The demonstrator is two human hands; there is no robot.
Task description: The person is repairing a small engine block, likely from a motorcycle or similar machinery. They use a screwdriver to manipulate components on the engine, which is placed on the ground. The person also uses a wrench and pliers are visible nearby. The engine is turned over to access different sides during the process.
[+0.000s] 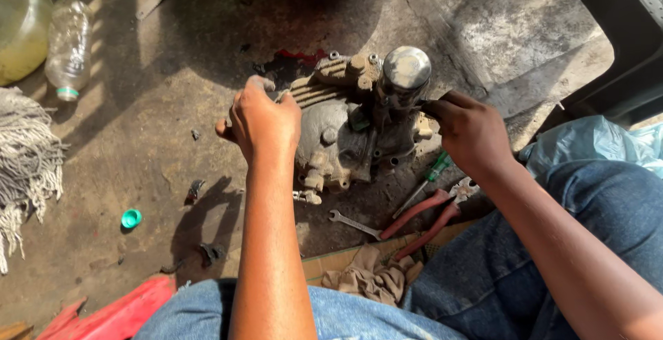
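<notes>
Two bare hands work on one grimy engine casing (345, 129), which sits on the oil-stained concrete floor (138, 160) directly ahead of the person's knees. The left hand (261, 120) wraps over the casing's finned left edge, fingers curled around it, steadying the part. The right hand (469, 129) pinches at the casing's right side, just below the round metal cap (406, 69); whether a small tool or fitting sits between those fingertips cannot be told, since the spot is dark and partly hidden.

Nearby: a green-handled screwdriver (429, 177), red-handled pliers (428, 219) and a small open-ended spanner (353, 224) lie on the floor just beside the right wrist, with a crumpled rag (369, 278) on cardboard below them. A clear plastic bottle (68, 50) and a green bottle cap (130, 218) lie well apart to the left.

Judgement on doing it well: the casing looks greasy and uneven underneath, so the bracing hand should bear down firmly against rocking while the other works with small, controlled fingertip effort. Loose fasteners (307, 196) near the casing's lower edge are best kept together.
</notes>
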